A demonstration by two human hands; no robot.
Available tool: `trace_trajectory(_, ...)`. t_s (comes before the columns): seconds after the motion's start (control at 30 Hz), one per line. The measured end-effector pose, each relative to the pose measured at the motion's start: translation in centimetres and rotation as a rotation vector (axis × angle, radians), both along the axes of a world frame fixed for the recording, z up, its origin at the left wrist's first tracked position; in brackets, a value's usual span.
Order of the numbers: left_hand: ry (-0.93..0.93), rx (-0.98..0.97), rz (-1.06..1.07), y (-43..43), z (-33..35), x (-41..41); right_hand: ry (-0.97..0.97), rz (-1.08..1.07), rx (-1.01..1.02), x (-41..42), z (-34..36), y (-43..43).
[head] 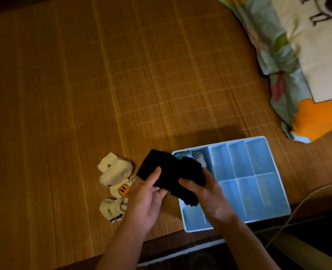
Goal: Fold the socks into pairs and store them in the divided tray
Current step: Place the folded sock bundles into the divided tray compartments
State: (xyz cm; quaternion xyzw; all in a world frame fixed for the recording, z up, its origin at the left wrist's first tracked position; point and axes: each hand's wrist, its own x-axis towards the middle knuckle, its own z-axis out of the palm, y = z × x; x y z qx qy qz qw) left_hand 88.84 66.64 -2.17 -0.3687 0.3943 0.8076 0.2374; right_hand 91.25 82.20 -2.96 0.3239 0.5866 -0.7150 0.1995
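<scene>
Fingers (153, 176) of the left hand (146, 197) and right hand (208, 195) clamp the black socks (169, 170) over the tray's (258, 158) left edge.
I'd keep the layers square and fold tight so the bundle fits one slot. On the mat (83, 94), the tray holds a pale bundle (199, 157) in a far-left slot; other slots seen look bare; white socks (115, 182) lie loose beside.
</scene>
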Motion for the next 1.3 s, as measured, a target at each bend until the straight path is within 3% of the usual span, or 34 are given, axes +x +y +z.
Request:
trace_trajectory(0.13, 0.167, -0.265, -0.081, 2.2, 0.6, -0.9, -0.043, -0.035, 0.334, 0.3, 0.5, 1.3)
trace_trajectory(0.23, 0.29, -0.499, -0.299, 4.2, 1.3, -0.6, -0.038, -0.122, 0.376, 0.7, 0.7, 1.5)
trace_trajectory(0.3, 0.405, -0.541, -0.478, 5.4, 1.8, -0.2, 0.006, -0.177, 0.377, 0.7, 0.9, 1.3)
trace_trajectory(0.4, 0.422, -0.453, -0.694, 6.9, 2.7, 0.2, 0.035, -0.21, 0.33, 0.6, 1.6, 1.3)
trace_trajectory(0.5, 0.332, -0.419, -0.597, 7.6, 2.5, -0.1, -0.028, -0.14, 0.319, 0.4, 2.2, 2.2)
trace_trajectory(0.7, 0.217, -0.284, -0.494, 7.8, 2.8, -1.4, 0.064, -0.299, -0.051, 1.0, 4.0, 4.2)
trace_trajectory(0.87, 0.209, -0.128, -0.544, 8.4, 3.1, -1.7, 0.136, -0.338, 0.047, 1.4, 4.1, 5.5)
trace_trajectory(1.1, 0.179, -0.057, -0.612, 9.5, 3.0, -1.6, 0.159, -0.406, 0.182, 1.9, 4.0, 7.0)
trace_trajectory(1.3, 0.102, 0.002, -0.566, 10.6, 3.1, -1.5, -0.023, -0.401, 0.133, 1.5, 4.2, 7.9)
